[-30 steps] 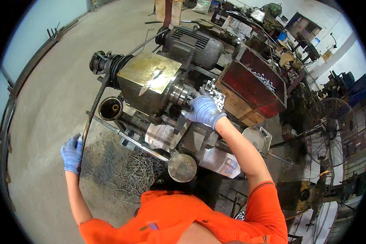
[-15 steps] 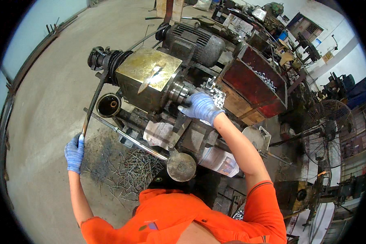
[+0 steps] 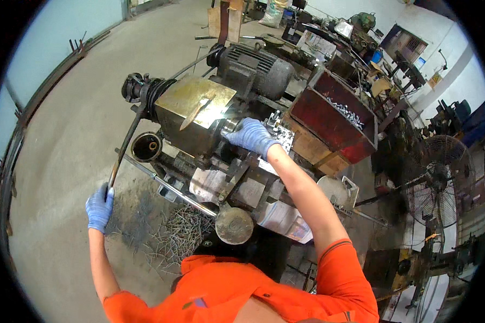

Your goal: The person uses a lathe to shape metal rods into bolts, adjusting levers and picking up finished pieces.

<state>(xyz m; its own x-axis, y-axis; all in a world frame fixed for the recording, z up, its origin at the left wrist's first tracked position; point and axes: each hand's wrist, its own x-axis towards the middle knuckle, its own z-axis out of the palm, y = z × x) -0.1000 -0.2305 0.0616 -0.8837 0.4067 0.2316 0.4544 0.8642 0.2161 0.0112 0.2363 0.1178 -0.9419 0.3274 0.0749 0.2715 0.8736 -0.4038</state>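
Note:
My left hand (image 3: pixel 99 208), in a blue knit glove, is wrapped round the lower end of a long dark lever (image 3: pixel 125 141). That lever slants up to the collar at the rear end of a machine spindle. My gloved right hand (image 3: pixel 250 135) cups the metal chuck (image 3: pixel 230 125) at the front of the brass-topped headstock (image 3: pixel 194 102). Its fingers bend over the chuck's end and hide most of it; any small part beneath them cannot be made out. A flat metal piece (image 3: pixel 195 114) lies on the headstock's top.
A long shiny bar (image 3: pixel 172 188) runs to a round metal disc (image 3: pixel 234 225) near my body. Right of the chuck stands a red bin (image 3: pixel 334 118) holding small metal parts. Behind sits a motor (image 3: pixel 258 70). Thin rods (image 3: pixel 180 229) litter the floor; a fan (image 3: pixel 436 180) stands right.
My right hand has moved left, closer to the headstock, and now covers the chuck that showed before. The left hand keeps its hold on the lever. The view has shifted slightly.

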